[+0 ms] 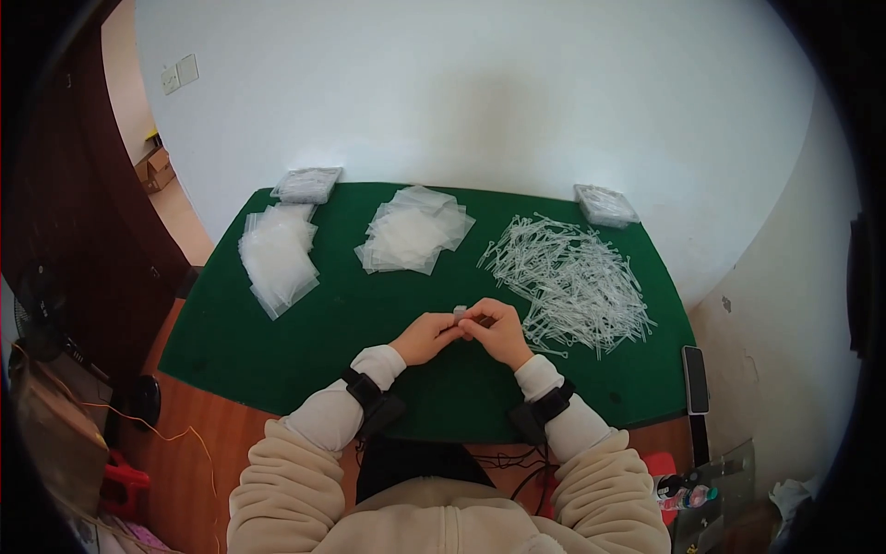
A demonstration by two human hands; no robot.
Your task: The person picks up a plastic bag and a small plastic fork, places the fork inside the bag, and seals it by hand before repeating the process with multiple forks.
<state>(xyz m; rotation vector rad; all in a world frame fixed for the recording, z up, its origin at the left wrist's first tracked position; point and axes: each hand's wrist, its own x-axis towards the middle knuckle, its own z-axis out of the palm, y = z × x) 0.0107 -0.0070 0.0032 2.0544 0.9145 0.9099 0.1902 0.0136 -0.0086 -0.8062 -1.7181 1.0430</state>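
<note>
My left hand (427, 337) and my right hand (499, 331) meet over the middle of the green mat (277, 351). Between their fingertips they pinch a small pale piece (460, 312); its exact kind is too small to tell. Just right of my right hand lies a big loose heap of thin white plastic sticks (570, 277). Black bands sit on both wrists.
Two piles of clear plastic bags lie on the mat, one at the left (277, 256) and one in the middle back (413, 231). Bundled packs rest at the back left (307, 185) and back right (604, 205) corners. A dark phone (696, 379) lies at the right edge.
</note>
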